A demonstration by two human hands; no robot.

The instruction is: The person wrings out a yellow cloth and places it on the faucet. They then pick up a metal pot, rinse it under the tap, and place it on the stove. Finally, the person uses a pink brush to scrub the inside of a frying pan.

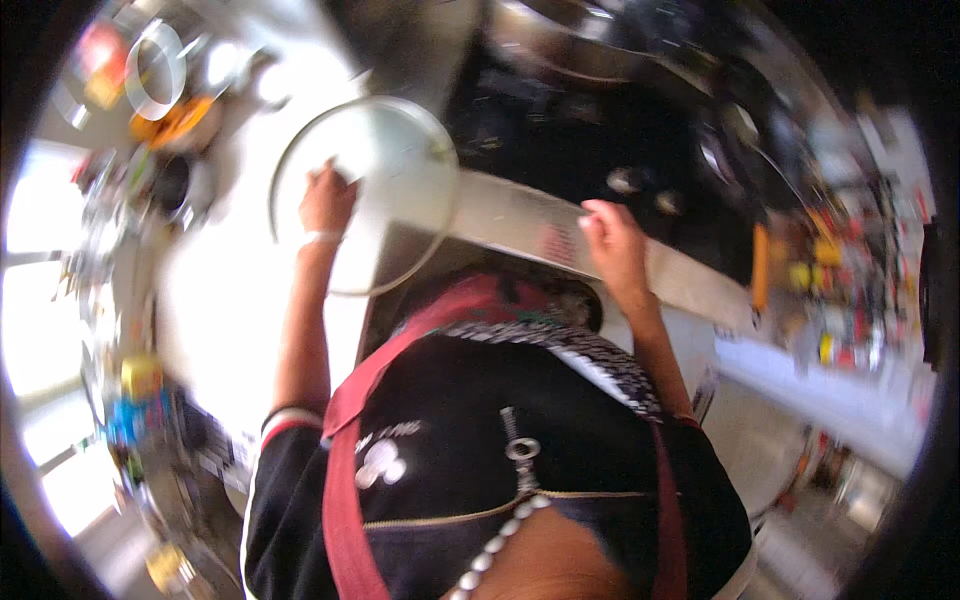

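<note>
A round clear lid (409,172) with a pale metal rim is in my left hand (328,201), which grips it near its middle; my fingers cover the part they hold. The lid is above the bright white counter (225,300) and overlaps the counter's front corner. Over the front edge of the black cooktop (540,142), my right hand (616,251) is raised with its fingers curled. Nothing shows in that hand, and blur hides how close its fingertips are. Two control knobs (622,180) lie just beyond it.
A large metal pot (577,41) stands on the far part of the cooktop. To the right is an orange handle (760,266), near blurred bottles and jars (840,277). An orange item (172,124) and other kitchenware stand at the counter's far left, by a bright window (45,315).
</note>
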